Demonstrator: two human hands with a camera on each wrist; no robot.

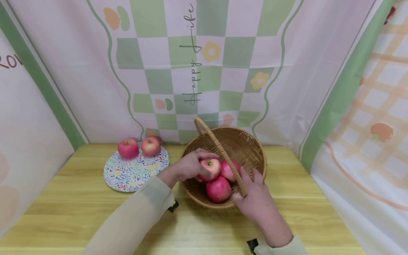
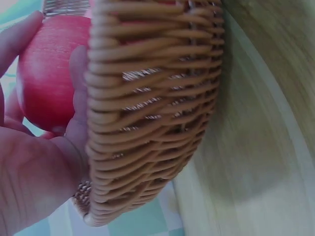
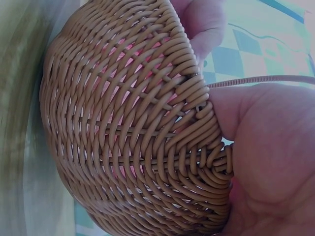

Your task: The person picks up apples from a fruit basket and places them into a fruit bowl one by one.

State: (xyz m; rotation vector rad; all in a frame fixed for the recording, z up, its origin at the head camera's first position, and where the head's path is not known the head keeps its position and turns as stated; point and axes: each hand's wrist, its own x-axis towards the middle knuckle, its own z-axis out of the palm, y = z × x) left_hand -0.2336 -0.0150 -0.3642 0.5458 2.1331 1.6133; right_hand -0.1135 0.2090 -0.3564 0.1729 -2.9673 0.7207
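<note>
My left hand (image 1: 192, 165) reaches over the left rim of a wicker basket (image 1: 247, 141), its fingers and thumb curled round a red apple (image 1: 210, 168). In the left wrist view, that apple (image 2: 51, 73) sits between fingers and thumb, partly behind the basket wall (image 2: 152, 98). Two more apples lie in the basket, a darker one (image 1: 218, 189) in front and another (image 1: 228, 170) partly behind the arched handle (image 1: 220, 147). My right hand (image 1: 256, 198) grips the basket's near right rim at the handle's base. The right wrist view shows its thumb (image 3: 231, 110) against the woven rim.
Left of the basket, a round speckled mat (image 1: 134, 173) bears a red apple (image 1: 128, 148) and a paler red one (image 1: 151, 146) at its back edge. All stand on a wooden table (image 1: 204, 226). A patterned curtain (image 1: 204, 78) hangs close behind.
</note>
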